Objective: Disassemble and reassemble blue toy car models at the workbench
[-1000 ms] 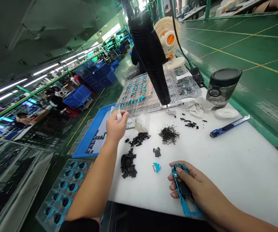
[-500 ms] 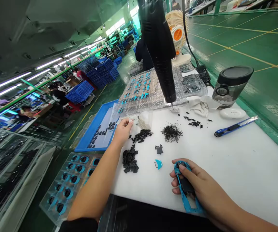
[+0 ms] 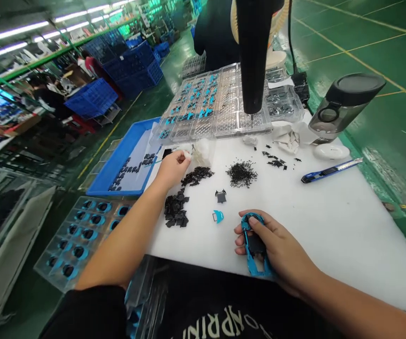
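My right hand [image 3: 272,240] is wrapped round a blue plastic housing [image 3: 254,270] with a black insert, its thumb pressed on the upper end. My left hand [image 3: 174,167] is closed in a pinch beside a clear plastic bag [image 3: 203,153]. Whatever its fingertips hold is too small to make out, and a thin teal stick [image 3: 152,163] shows just left of it. Between the hands lie a small blue curved piece [image 3: 218,216] and a black clip-like part [image 3: 220,196]. Piles of black flat parts [image 3: 176,209], small black pieces [image 3: 198,175] and tiny screws [image 3: 241,173] are spread nearby.
A black electric screwdriver [image 3: 254,61] hangs point down over the table. Behind are clear compartment trays [image 3: 224,129]; a blue tray [image 3: 97,188] stands left. A utility knife [image 3: 332,170], white case [image 3: 331,151] and tumbler [image 3: 347,103] lie or stand to the right.
The head view has tilted down and shifted, so the table sits higher and further left. My left hand's fingers are curled more at the bag; my right hand keeps hold of the blue housing.
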### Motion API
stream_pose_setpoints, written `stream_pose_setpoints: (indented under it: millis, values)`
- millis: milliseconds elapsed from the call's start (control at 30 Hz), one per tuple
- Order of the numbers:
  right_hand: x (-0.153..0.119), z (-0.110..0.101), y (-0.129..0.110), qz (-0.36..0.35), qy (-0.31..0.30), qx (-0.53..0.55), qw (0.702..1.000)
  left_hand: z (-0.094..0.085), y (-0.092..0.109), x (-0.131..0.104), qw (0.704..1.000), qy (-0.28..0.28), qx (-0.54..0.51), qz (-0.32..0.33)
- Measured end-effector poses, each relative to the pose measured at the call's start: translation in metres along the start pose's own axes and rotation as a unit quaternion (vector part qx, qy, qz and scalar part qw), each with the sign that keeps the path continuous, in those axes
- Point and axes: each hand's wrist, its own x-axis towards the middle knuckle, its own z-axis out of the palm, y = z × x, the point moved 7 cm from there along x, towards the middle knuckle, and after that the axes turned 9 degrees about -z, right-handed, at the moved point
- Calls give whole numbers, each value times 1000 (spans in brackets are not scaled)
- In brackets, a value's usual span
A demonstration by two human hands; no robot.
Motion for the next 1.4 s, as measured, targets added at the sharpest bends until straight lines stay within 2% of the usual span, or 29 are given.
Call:
stream_pose_setpoints:
  millis: [100,167,267,333,367,433,533,600,700,1100,1300,1400]
  values:
    - [1,-1,2,0,-5,-3,1000,-5,0,-3,999,11,25,-23]
    - [1,-1,2,-4,-11,2,1000,-13,8,-19,997,48,53,-5]
    - [2,-2,3,-4,-10,12,1000,-22,36,-71,981,131,90,111]
    - [2,-3,4,-3,-6,14,1000,-18,51,-118,970,138,67,188]
    - [2,-3,4,-5,-7,16,1000,-13,56,-141,968,123,46,214]
    - [3,-2,3,-11,-11,21,1000,4,60,-179,966,56,-2,251]
    - [4,-2,4,-13,-12,30,999,28,54,-207,971,-8,-37,234]
    - [4,-4,5,-11,-8,31,999,39,51,-210,974,-19,-39,223]
    - [4,-3,4,-14,-16,29,999,47,48,-206,973,-26,-44,226]
    - [3,-2,0,-27,-15,46,998,53,50,-207,967,-49,-33,248]
    - [0,-3,-2,-27,4,41,999,53,48,-209,967,-38,-24,249]
    - [-2,-2,-5,-36,4,75,997,53,49,-209,969,-36,-31,243]
